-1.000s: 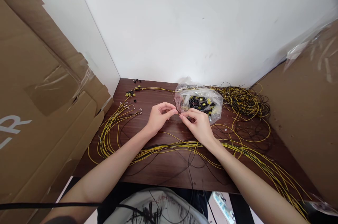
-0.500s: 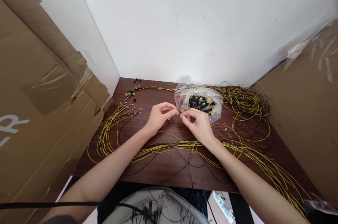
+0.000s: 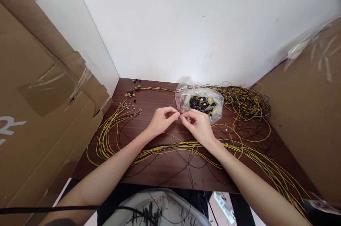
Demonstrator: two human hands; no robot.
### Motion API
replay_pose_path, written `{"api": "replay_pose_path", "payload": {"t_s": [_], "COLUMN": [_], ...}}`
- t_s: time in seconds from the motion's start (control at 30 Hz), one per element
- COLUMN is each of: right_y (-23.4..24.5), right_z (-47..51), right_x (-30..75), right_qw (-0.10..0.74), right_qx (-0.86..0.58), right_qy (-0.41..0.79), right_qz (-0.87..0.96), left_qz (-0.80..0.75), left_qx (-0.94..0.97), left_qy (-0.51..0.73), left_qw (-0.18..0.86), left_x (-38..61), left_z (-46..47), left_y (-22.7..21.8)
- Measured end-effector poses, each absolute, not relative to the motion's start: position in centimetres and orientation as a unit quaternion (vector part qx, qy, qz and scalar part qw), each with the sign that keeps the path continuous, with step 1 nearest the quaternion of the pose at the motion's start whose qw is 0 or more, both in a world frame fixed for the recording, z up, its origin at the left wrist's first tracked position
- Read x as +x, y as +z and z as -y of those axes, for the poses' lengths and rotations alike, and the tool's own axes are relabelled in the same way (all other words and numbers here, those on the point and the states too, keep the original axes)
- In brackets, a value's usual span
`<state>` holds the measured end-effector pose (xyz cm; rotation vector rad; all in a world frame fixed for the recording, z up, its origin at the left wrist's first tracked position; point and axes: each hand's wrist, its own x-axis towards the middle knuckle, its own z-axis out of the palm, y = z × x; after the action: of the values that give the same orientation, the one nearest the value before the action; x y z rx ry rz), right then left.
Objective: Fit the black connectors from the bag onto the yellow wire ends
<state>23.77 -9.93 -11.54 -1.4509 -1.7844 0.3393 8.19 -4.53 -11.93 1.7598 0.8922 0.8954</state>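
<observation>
My left hand (image 3: 163,121) and my right hand (image 3: 197,123) meet fingertip to fingertip over the middle of the table, both closed in a pinch. A thin dark wire (image 3: 189,119) shows under the curled fingers of my right hand, its end at the fingertips. What my left thumb and forefinger grip is too small to make out. Just behind my right hand stands an open clear plastic bag (image 3: 218,113), filled with small black and yellow parts (image 3: 200,103). Below my wrists a long bundle of yellow and black wires (image 3: 170,147) crosses the table.
Tangled yellow and black wire (image 3: 249,102) lies at the back right. Wire ends with small pale tips (image 3: 130,107) fan out at left, near several loose black and yellow pieces (image 3: 130,94). Cardboard boxes (image 3: 53,87) flank both sides, and a white wall (image 3: 170,23) stands behind.
Both hands stay together in nearly the same place, with only a slight shift of the fingers. The whole view has moved a little.
</observation>
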Motion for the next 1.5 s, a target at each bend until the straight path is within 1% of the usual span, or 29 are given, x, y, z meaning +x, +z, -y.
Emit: {"api": "replay_pose_path", "payload": {"t_s": [0.23,0.37,0.93,1.5], "right_y": [-11.61,-11.66,-11.42,-11.57], "right_z": [9.8,9.65,9.73,9.67], "right_x": [23.73,23.74,23.76,23.84], "right_qw": [0.425,0.444,0.442,0.455], "right_qx": [-0.58,-0.586,-0.594,-0.574], "right_qy": [0.171,0.198,0.198,0.246], "right_qz": [0.673,0.648,0.642,0.635], "left_qz": [-0.354,-0.362,-0.364,-0.371], "left_qx": [0.687,0.674,0.662,0.648], "left_qy": [0.374,0.38,0.368,0.378], "left_qw": [0.513,0.519,0.541,0.547], "left_x": [8.15,8.18,8.15,8.07], "left_z": [4.62,4.73,4.64,4.58], "left_y": [-11.42,-11.16,-11.17,-11.27]}}
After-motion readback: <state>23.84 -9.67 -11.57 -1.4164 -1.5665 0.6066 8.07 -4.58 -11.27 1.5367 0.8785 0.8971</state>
